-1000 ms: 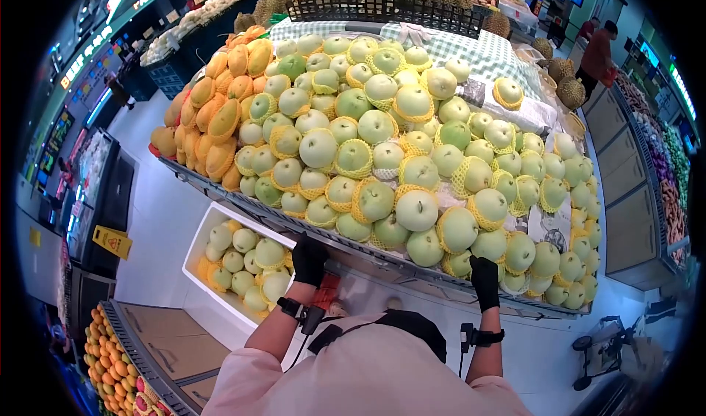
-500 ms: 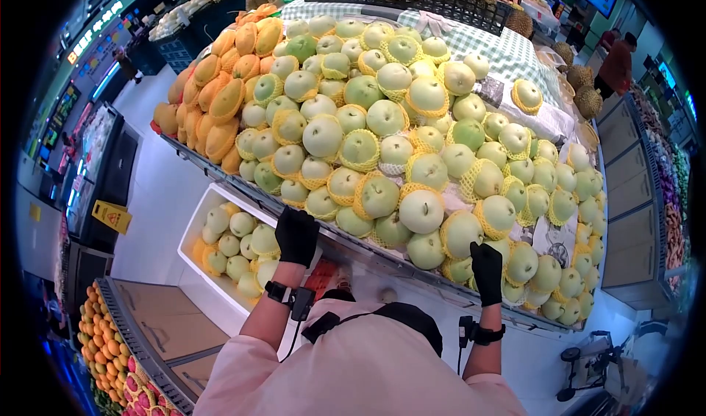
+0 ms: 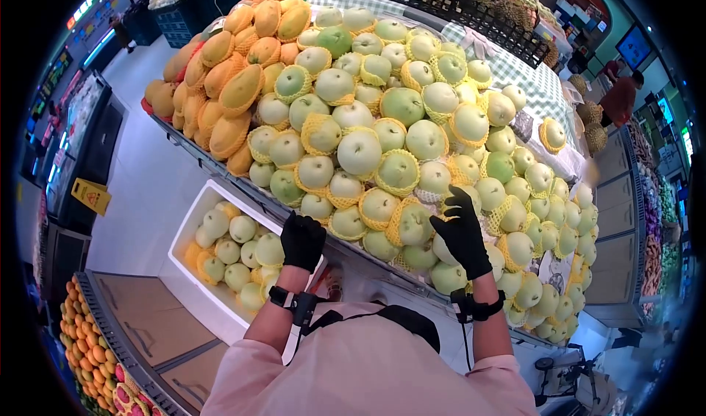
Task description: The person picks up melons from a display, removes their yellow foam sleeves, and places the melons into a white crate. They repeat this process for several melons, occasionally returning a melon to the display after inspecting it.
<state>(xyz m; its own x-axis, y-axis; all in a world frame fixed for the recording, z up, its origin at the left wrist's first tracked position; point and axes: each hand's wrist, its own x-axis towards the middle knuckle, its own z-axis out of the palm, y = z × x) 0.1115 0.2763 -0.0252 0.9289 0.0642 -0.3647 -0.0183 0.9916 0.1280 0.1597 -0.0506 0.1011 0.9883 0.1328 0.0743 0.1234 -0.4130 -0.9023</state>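
My right hand, in a black glove, is over the front of a heap of pale green melons. Its fingers are spread and curved above a melon in a yellow foam net, and nothing is in them. Closed into a loose fist, my left hand, also gloved in black, is by the stand's front edge, near the white foam box. I see nothing in it. That box, low on the left, holds more melons, some in yellow nets.
Yellow-orange mangoes in nets fill the stand's left end. Behind the heap are a checked cloth and a black plastic crate. A yellow floor sign stands at left. Cabinets with oranges are at lower left. Another person is at far right.
My right hand has moved forward and left over the melons, and its fingers have spread. The left hand stays closed near the stand's edge. The whole view has shifted slightly.
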